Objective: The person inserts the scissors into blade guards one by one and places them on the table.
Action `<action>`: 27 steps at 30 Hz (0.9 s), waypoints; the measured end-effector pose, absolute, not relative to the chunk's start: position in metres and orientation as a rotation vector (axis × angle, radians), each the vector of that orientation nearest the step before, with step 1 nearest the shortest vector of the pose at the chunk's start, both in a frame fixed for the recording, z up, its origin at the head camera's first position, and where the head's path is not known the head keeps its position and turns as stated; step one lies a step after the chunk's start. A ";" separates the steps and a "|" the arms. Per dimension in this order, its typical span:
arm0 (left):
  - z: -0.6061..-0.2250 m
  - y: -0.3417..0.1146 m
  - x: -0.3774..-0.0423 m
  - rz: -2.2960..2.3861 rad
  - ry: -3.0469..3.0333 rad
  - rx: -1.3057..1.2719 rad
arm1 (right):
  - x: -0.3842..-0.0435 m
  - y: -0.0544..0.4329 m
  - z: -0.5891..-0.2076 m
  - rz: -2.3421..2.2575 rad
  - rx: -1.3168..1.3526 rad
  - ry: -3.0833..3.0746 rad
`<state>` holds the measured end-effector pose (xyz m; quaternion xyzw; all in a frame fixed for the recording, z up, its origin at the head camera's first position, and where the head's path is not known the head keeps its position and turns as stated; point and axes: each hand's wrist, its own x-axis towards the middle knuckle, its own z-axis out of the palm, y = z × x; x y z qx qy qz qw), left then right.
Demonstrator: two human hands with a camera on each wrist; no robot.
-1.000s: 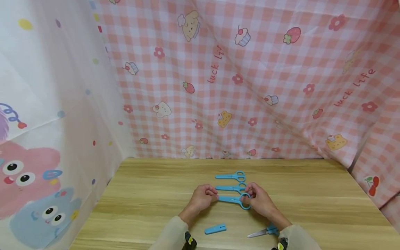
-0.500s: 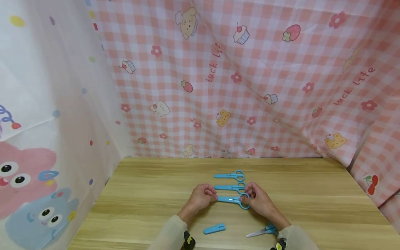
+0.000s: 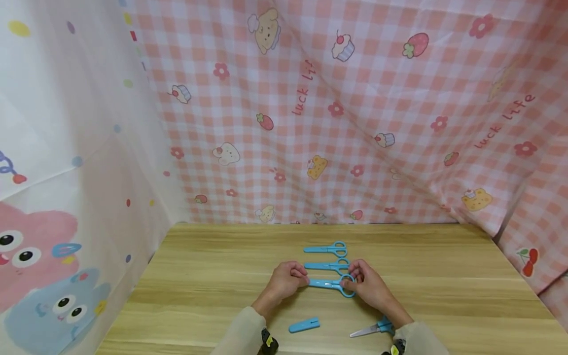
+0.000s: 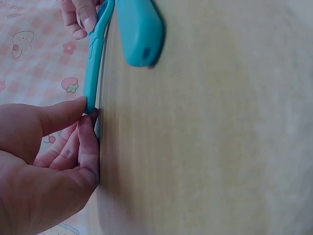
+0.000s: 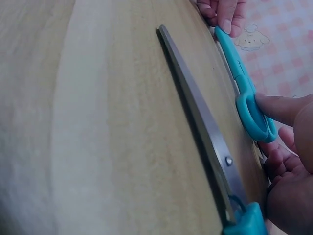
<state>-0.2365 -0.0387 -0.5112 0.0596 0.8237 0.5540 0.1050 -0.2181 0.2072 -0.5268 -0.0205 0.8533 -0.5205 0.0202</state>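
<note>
A pair of blue scissors (image 3: 323, 284), its blades inside a matching blue sheath, lies level between both hands. My left hand (image 3: 284, 282) pinches the sheath's tip between thumb and fingers. At the other end my right hand (image 3: 372, 288) grips the finger loops, its thumb on the near loop in the right wrist view. Just beyond, two more sheathed blue scissors, a middle pair (image 3: 318, 266) and a far pair (image 3: 317, 250), lie parallel on the table, handles to the right. The right fingers overlap the middle pair's loops in the head view.
Nearer the body lie a loose blue sheath (image 3: 304, 325) and unsheathed scissors (image 5: 208, 125) with bare metal blades, their handle partly behind the right wrist. The wooden table (image 3: 213, 256) meets a pink checked cloth (image 3: 284, 148) behind and a white printed cloth (image 3: 88, 148) at left.
</note>
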 end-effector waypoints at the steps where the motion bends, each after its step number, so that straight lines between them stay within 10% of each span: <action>1: -0.511 -0.039 -0.236 1.635 2.427 0.181 | -0.218 0.207 -0.527 -1.616 -0.060 2.645; 27: -0.513 -0.038 -0.236 1.657 2.442 0.200 | -0.216 0.206 -0.525 -1.596 -0.065 2.670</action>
